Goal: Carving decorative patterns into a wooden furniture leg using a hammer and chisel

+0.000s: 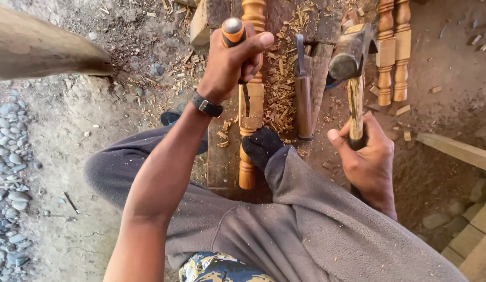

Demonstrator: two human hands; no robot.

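Left hand [235, 60]: upper centre, wrapped tight round a chisel [234, 32] held upright, blade down into the slot.
Right hand [369, 159]: closed on the hammer [352, 55] — head to the right of the chisel's butt.
Turned spindle [252, 99]: long axis up–down the frame, pinned under a socked foot [261, 146].

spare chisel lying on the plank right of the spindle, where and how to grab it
Grip the spare chisel by its thick brown wooden handle, the end nearest the person, coming from above with fingers across it. It lies flat, the metal blade pointing away, with open plank on both sides.
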